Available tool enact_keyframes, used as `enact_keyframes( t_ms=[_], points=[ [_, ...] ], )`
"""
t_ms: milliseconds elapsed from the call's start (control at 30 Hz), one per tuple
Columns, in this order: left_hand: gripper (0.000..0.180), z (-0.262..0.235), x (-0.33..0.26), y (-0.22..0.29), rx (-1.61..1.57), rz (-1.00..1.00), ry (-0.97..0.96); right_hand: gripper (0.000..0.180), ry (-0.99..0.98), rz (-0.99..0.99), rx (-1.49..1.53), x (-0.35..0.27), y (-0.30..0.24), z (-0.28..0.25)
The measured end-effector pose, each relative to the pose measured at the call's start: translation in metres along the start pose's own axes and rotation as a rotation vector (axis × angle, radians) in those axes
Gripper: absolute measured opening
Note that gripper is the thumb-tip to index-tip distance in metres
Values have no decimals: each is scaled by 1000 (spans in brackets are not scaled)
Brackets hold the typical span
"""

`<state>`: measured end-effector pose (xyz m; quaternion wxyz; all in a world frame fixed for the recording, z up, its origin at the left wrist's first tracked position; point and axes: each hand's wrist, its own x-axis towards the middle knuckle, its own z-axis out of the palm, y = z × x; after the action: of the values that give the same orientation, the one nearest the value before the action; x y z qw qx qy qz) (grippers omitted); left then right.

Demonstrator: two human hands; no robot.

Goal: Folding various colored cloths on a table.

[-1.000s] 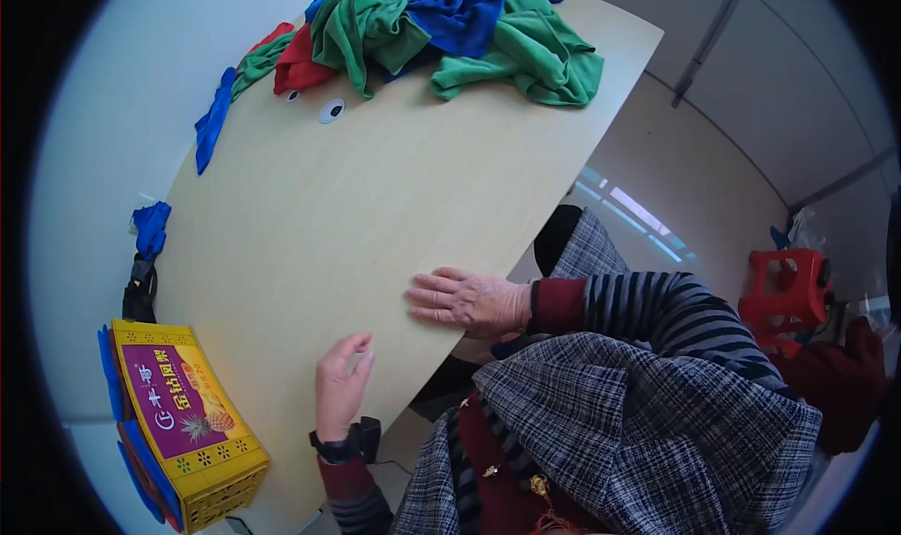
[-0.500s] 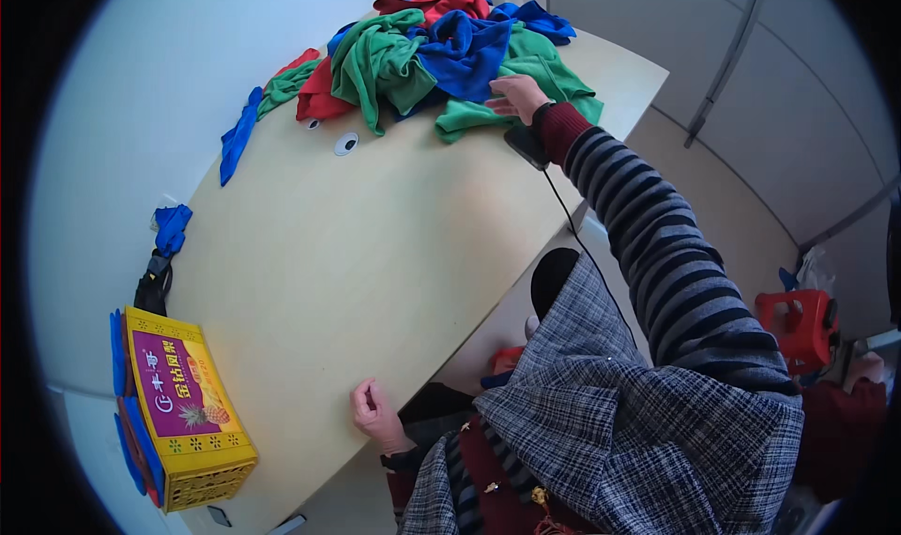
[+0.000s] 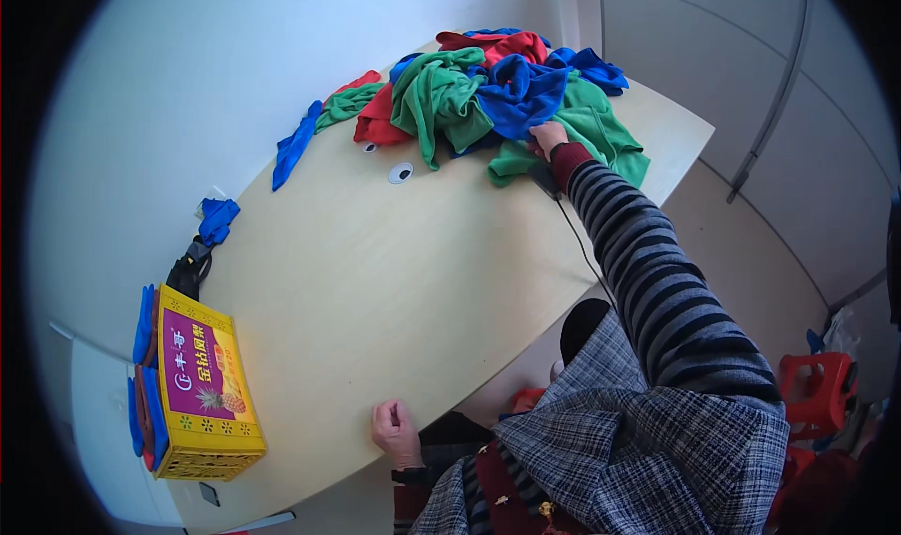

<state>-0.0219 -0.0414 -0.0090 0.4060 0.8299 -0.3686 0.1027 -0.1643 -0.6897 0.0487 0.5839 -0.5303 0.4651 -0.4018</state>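
A heap of crumpled cloths lies at the far end of the table (image 3: pixel 310 347). At its front, my right hand (image 3: pixel 549 139) pinches the lower edge of a blue cloth (image 3: pixel 521 99). Under and beside that hand spreads a green cloth (image 3: pixel 610 141); another green cloth (image 3: pixel 436 94) and a red cloth (image 3: pixel 380 117) lie to the left. A black device (image 3: pixel 544 179) with a cable sits just below my right wrist. My left hand (image 3: pixel 396 434) rests at the near table edge, its fingers curled with nothing visible in them.
A yellow box (image 3: pixel 206 375) holding folded blue and brown cloths stands at the left. Behind it are a black object (image 3: pixel 190 267) and a blue cloth (image 3: pixel 220 221). Two white-and-black oval pieces (image 3: pixel 401 173) lie before the heap. A red stool (image 3: pixel 817 394) stands at right.
My right hand has gone from spread fingers over the green cloth to closing on the blue cloth's edge. The view has shifted, and my left hand stays at the table edge.
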Motion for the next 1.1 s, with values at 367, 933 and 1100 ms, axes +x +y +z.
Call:
enact_keyframes(
  t_ms=[367, 933, 1100],
  points=[
    [4, -11, -12, -1, -59, -31, 5, 19, -816, -394, 18, -277, -93, 121],
    [35, -33, -39, 47, -95, 225, 165, 18, -1249, 183, 29, -499, 46, 128],
    [30, -40, -28, 34, -288, 134, 142, 25, -837, -545, -371, -474, 35, 78]
  ],
)
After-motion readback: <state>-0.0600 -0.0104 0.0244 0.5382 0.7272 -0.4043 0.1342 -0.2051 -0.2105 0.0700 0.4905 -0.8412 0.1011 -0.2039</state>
